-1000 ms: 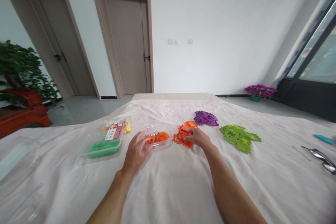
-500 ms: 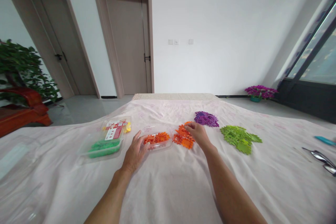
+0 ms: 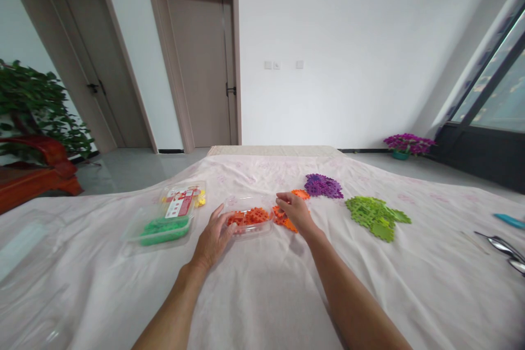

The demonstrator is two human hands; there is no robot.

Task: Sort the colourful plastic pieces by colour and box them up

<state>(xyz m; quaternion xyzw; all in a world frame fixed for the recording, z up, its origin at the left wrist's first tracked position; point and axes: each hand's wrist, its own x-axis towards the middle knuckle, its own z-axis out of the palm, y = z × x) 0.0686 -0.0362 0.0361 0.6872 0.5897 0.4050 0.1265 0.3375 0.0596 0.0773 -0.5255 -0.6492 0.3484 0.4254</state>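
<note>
My left hand grips the left end of a clear plastic box, thumb over the near rim and fingers along the far side. Orange interlocking plastic pieces with toothed edges lie heaped inside it. Just past the box's right end is my right hand, fingers slightly apart and nothing visible between them. Under and beside it on the cloth lie more loose orange pieces, partly hidden by the hand. One further orange piece shows behind its knuckles.
Purple pieces and lime-green pieces lie in piles to the right. A box of green pieces and a labelled box with yellow pieces stand left. Clear plastic containers are far left; glasses lie far right.
My right hand has moved left from the loose orange pile to the box's right end. The loose pile is smaller and the heap in the box has grown. My left hand stays on the box.
</note>
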